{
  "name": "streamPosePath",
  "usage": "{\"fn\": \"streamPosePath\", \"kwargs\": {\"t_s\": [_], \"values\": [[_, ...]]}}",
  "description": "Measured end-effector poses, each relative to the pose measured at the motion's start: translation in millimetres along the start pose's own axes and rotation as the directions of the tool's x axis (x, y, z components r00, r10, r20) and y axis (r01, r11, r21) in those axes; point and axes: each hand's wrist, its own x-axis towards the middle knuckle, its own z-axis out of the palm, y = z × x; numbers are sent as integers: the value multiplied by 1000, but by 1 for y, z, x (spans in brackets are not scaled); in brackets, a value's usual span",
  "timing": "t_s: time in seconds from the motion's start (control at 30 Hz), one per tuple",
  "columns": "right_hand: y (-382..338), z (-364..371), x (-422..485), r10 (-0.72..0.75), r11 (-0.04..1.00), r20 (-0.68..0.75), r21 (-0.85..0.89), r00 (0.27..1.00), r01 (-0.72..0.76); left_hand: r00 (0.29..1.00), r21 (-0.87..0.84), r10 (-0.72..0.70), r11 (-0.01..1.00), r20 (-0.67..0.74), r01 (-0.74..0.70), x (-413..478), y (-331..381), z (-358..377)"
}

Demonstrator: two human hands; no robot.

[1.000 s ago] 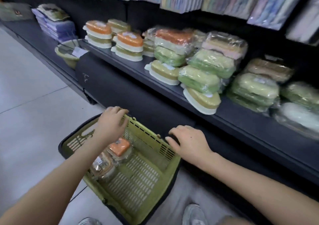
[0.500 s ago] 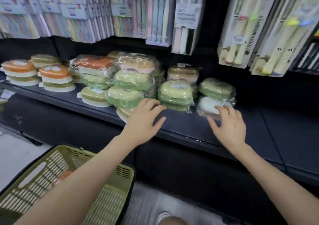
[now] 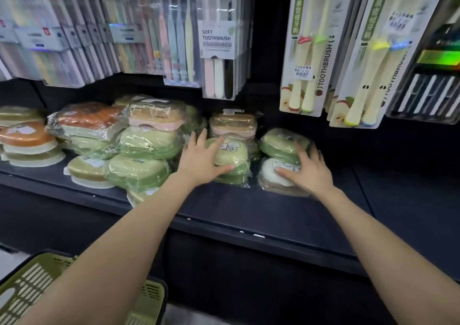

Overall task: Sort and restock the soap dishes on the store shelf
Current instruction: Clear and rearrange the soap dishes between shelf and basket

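Wrapped soap dishes in green, pink, orange and white lie stacked along the dark shelf (image 3: pixel 249 212). My left hand (image 3: pixel 201 161) rests with spread fingers on a green wrapped dish (image 3: pixel 235 154), thumb along its front. A pink dish (image 3: pixel 232 124) sits on top behind it. My right hand (image 3: pixel 310 171) lies with spread fingers against the rightmost stack: its thumb touches the white dish (image 3: pixel 267 172), and its fingers reach the green dish (image 3: pixel 278 143) above it. Neither hand lifts anything.
More wrapped green dishes (image 3: pixel 146 143) and orange-lidded ones (image 3: pixel 25 135) crowd the shelf's left part. Toothbrush packs (image 3: pixel 216 40) hang low over the dishes. A green basket (image 3: pixel 29 282) stands on the floor at lower left. Bare shelf extends right of the stacks.
Both hands left the basket, rose to the shelf and moved forward; they now touch the green dish and the white-and-green stack. My view lifted from the basket to the shelf.
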Motion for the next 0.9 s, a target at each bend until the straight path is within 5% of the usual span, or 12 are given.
{"fn": "streamPosePath", "kwargs": {"t_s": [0.13,0.4,0.57,0.67,0.9], "values": [[6,7,-14,-23,998,-67,51,997,26,996,0,32,999,85,-32,4,5,11],[28,-9,-61,-70,996,-278,27,958,81,946,121,204,976,-252,-179,-11,22,22],[30,-21,-37,-115,990,-60,75,992,119,995,-74,69,995,72,-64,1,22,24],[33,-22,-22,-157,978,81,151,984,143,995,-113,72,992,67,-64,2,21,24],[30,-4,-38,-176,974,-121,125,977,191,999,-88,15,996,-41,-18,-11,19,25]]}}
